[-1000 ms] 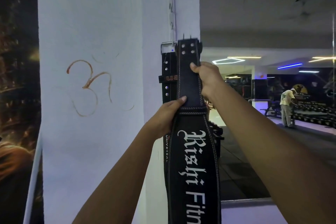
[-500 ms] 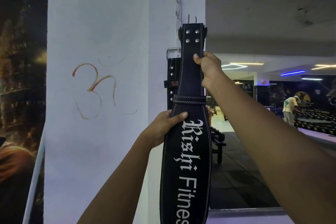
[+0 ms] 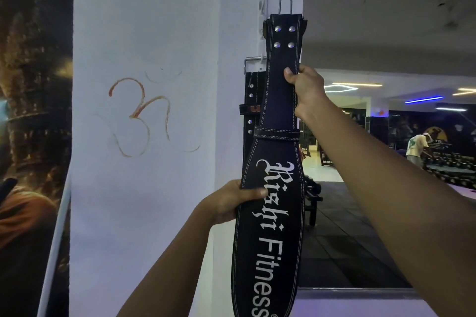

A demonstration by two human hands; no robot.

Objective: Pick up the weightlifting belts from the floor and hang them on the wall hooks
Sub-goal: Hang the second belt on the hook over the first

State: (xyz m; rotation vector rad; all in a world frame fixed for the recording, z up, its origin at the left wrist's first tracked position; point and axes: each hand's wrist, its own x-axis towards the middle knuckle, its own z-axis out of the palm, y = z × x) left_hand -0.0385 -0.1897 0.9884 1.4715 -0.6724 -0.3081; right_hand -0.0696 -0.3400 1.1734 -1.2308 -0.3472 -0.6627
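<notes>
A black weightlifting belt [image 3: 273,213] with white lettering is held upright against the corner of a white pillar [image 3: 144,188]. My right hand [image 3: 306,90] grips its narrow upper strap just below the four rivets. My left hand [image 3: 231,201] pinches the left edge of the wide part. The buckle prongs stick up at the belt's top, beside a white hook rail [image 3: 263,20] on the pillar. A second black belt [image 3: 249,116] hangs behind it from a metal hook [image 3: 253,63], mostly hidden.
A red symbol [image 3: 140,116] is drawn on the pillar face. A dark poster [image 3: 31,110] covers the wall at left. At right, a mirror shows the gym floor, dumbbell racks [image 3: 453,162] and a person [image 3: 417,147] far off.
Both hands have raised the belt: its buckle end went from level with the hanging belt's hook up to the higher part of the hook rail. My left hand now grips lower on the wide part.
</notes>
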